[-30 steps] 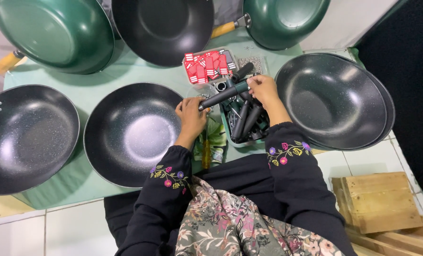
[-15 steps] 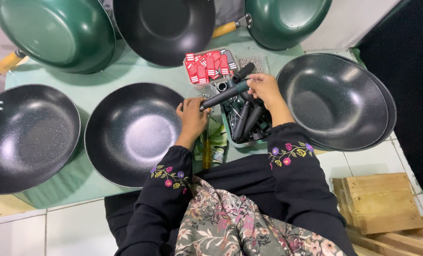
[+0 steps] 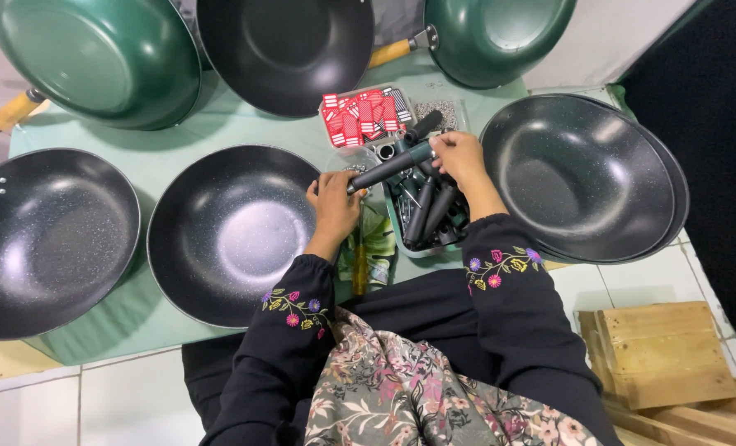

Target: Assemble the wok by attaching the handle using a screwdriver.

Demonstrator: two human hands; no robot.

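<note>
Left hand [image 3: 335,202] and right hand [image 3: 459,155] each grasping end of handle [image 3: 391,165] over bin [image 3: 424,219]. I judge slip risk: could drop into wok [image 3: 231,231] (coating scratch).

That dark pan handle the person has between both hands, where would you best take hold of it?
Grip the dark handle around its long, bare middle, coming from above. It lies nearly level over the tray of handles, with the left hand at its lower end and the right hand at its upper end, so only the middle is free.

1 head camera looks steeply down, close over the table [image 3: 219,124].
</note>
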